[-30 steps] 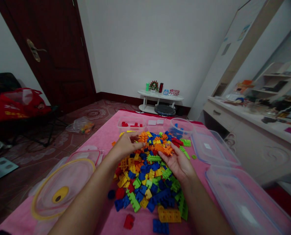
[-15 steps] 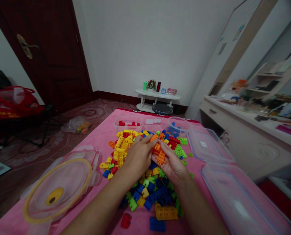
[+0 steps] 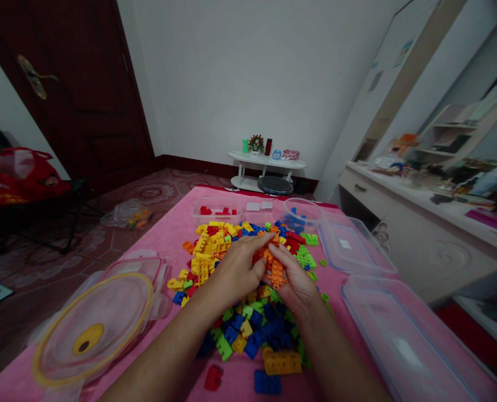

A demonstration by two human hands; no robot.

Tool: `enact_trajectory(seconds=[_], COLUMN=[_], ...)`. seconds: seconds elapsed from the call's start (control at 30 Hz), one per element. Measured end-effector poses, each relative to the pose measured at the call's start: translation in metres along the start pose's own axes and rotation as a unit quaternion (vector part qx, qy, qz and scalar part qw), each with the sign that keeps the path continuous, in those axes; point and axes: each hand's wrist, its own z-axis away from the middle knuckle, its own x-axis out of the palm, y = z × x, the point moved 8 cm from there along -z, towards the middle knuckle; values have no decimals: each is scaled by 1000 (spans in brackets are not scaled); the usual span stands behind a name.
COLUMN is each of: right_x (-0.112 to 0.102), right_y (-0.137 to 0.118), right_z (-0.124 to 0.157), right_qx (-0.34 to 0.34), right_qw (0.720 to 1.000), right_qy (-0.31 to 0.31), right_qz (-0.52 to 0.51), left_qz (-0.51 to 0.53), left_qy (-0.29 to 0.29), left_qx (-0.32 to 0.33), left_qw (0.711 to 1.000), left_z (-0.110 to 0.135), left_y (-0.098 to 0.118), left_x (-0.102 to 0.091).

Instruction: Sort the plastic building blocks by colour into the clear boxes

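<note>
A cluster of orange bricks sits just above the middle of the brick pile, held between both hands. The right hand lies palm up and cups the cluster from below, fingers curled around it. The left hand comes in from the other side, its fingers and thumb closed on the same orange pieces. The two hands touch at the fingertips.

The pile is a loose heap of yellow, blue, green, red and orange bricks on a pink cloth. At the pile's near edge lie a long yellow brick, a blue brick and, a little apart, a single red brick.

Beyond the pile's far edge stand three clear containers in a row: a rectangular box with a few red pieces, a small box, and a round tub with blue pieces.

Left of the pile rests a round clear lid with a yellow rim, lying over a pink-edged box. Right of the pile lie a clear rectangular lid and, nearer, a larger clear lid.
</note>
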Motion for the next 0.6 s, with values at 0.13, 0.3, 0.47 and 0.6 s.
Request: enact_trajectory(seconds=[0.13, 0.3, 0.47, 0.6], right_x=[-1, -3, -3, -5], right_y=[4, 5, 3, -13], right_z=[0, 0, -3, -1], right_qx=[36, 47, 51, 64], right_qw=[999, 999, 998, 992], right_qy=[10, 3, -9, 19], right_qz=[3, 15, -24, -104], left_qz=[-4, -17, -10, -12], left_qy=[40, 87, 108, 135], left_qx=[-23, -50, -62, -71], left_qw=[999, 995, 992, 988], left_z=[-3, -4, -5, -4], left_y=[-6, -18, -26, -37], left_x=[-16, -30, -39, -51])
